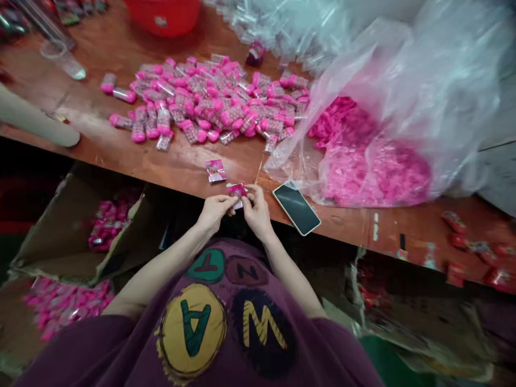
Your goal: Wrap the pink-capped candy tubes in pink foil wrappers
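View: head camera, looking down past my purple printed shirt to the near edge of a brown wooden bench (121, 48).
Left grip: my left grip (215, 210) is nearly closed, thumb and fingertips pinched on the left side of a small pink printed slip (237, 191).
Right grip: my right grip (255, 210) is pinched just as tightly on the slip's right side, so the two sets of fingertips almost meet.
Held thing: the slip sits between both grips at the bench's near edge. A white sliver shows beneath it. I cannot tell whether it is a label or a sachet.
Second slip: a matching pink printed square (215, 170) lies flat on the bench just beyond my hands, apart from them.
Pile: a wide heap of clear little tubes with pink caps (209, 105) covers the middle of the bench, well beyond my reach point.
Bag: a big clear plastic bag of loose pink pieces (374, 156) slumps open to the right, near the heap.
Phone: a black smartphone (296, 208) lies face up just right of my right grip.
Boxes: an open brown cardboard box (40, 236) below the bench on my left holds some pink-capped tubes. More pink items lie lower left.
Progress: by my judgement, early to midway. The box holds a modest share, while the heap and the bag are large, so much is left.
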Demonstrator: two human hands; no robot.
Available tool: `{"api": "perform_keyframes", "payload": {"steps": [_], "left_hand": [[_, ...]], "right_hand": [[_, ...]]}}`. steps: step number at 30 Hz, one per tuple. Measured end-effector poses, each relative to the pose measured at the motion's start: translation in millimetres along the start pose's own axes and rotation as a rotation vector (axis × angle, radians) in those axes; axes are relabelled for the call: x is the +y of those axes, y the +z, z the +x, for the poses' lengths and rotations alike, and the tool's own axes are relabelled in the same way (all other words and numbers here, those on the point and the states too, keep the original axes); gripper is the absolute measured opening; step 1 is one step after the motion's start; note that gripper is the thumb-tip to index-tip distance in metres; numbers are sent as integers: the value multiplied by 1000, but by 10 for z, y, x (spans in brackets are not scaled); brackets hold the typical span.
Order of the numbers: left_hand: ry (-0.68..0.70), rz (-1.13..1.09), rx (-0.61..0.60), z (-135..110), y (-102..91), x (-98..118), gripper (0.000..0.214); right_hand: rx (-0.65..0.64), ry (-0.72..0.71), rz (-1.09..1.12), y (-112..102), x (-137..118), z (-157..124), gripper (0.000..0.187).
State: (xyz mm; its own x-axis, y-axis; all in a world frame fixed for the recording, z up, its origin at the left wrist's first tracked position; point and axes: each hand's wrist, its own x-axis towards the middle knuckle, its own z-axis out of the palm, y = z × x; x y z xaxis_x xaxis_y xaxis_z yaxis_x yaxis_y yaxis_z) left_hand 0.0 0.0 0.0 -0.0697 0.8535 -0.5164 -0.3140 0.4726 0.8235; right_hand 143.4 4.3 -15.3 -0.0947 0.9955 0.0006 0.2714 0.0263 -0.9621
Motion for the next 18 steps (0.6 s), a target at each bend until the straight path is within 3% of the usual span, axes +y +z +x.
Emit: {"api": "perform_keyframes", "payload": {"steps": [4,8,10,13,16,18], "left_hand": [[-23,-35,36,81,39,6,41],[-91,-88,38,128,6,26,42],[-111,-85,22,140,-23,45,43],[-119,-57,-28,139,-48,77,45],[-125,-60,-48,127,-46,97,47],[-122,-79,-49,126,-42,97,46]], "right_hand": [[11,28,-43,80,19,35,28],[-94,-6,-174,-104,-48,296,22],[-26,-82,-326,-265,-100,601,22],[194,-114,-657,-439,-184,1206,28],[196,22,-942,-440,-258,1737,36],[198,70,-1037,-393,-285,1944,38]]}}
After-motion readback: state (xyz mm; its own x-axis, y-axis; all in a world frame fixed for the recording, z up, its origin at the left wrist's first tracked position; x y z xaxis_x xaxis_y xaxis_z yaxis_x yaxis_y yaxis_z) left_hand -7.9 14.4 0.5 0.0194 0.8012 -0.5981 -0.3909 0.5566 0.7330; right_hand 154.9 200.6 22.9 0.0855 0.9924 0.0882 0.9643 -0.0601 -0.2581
